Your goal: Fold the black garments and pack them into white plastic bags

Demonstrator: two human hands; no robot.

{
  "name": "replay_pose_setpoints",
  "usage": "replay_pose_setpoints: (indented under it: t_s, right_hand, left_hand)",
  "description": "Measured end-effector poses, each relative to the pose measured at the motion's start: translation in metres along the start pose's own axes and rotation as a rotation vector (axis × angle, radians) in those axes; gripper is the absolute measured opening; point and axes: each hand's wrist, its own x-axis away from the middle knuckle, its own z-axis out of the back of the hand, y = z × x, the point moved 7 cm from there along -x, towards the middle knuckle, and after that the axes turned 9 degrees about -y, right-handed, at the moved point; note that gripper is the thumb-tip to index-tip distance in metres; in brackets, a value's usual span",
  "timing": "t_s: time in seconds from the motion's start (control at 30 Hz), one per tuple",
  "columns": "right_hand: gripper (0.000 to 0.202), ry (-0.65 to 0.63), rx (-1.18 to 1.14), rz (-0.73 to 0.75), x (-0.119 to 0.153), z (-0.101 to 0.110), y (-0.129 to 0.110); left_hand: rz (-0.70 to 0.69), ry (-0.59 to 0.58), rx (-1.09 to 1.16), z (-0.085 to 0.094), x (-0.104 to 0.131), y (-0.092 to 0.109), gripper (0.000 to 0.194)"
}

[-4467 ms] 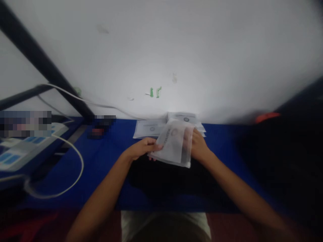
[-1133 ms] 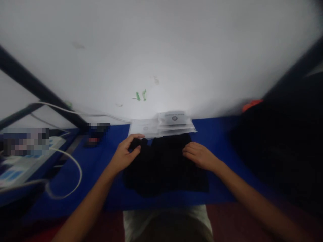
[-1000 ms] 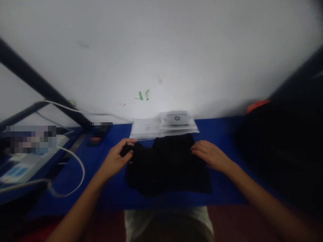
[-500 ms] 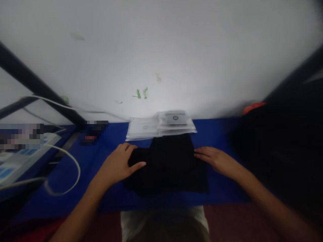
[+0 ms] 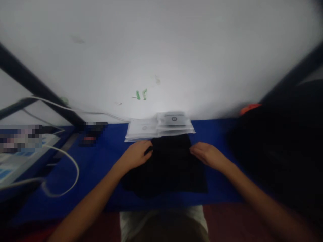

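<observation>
A dark, partly folded black garment (image 5: 171,168) lies on the blue tabletop in front of me, its inner folds hard to make out. At its upper left, my left hand (image 5: 138,154) is closed, with a bit of black fabric showing between thumb and fingers. My right hand (image 5: 205,154) has its fingers together and bent at the garment's upper right edge; its thumb is hidden. Just beyond the garment, two stacks of flat plastic packets, a left stack (image 5: 141,129) and a taller right stack (image 5: 175,126), rest against the wall.
The blue tabletop (image 5: 101,174) meets a white wall (image 5: 161,50) at the back. On the left lie a white cable (image 5: 77,171), a white and blue box-like item (image 5: 22,158) and a blurred-out dark object (image 5: 93,132). A large black mass (image 5: 277,151) fills the right side, with something orange (image 5: 249,109) behind it.
My left hand has moved right and slightly away from me, bringing the garment's left part inward. Its spread thumb has closed in. My right hand has shifted slightly left, its fingers now more bent.
</observation>
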Motion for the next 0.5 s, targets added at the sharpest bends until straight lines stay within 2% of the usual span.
replay_pose_setpoints:
  t_s: [0.17, 0.27, 0.37, 0.43, 0.5]
  right_hand:
    - [0.024, 0.093, 0.16, -0.221, -0.038, 0.008, 0.029]
    - [0.023, 0.133, 0.187, -0.277, -0.046, 0.01, 0.028]
    - [0.024, 0.103, 0.121, -0.181, -0.043, 0.004, 0.011]
    - [0.028, 0.025, 0.049, -0.093, -0.039, -0.005, 0.0]
    - [0.033, -0.064, 0.01, -0.076, -0.037, -0.015, -0.004]
  left_hand:
    - [0.174, 0.099, -0.071, 0.002, -0.03, -0.027, 0.021]
    - [0.244, 0.171, -0.108, 0.004, -0.029, -0.03, 0.03]
    - [0.163, 0.182, -0.08, 0.0, -0.014, -0.022, 0.034]
    - [0.058, 0.099, -0.01, -0.009, -0.005, -0.016, 0.035]
    - [-0.006, 0.002, 0.047, -0.017, 0.001, -0.013, 0.031]
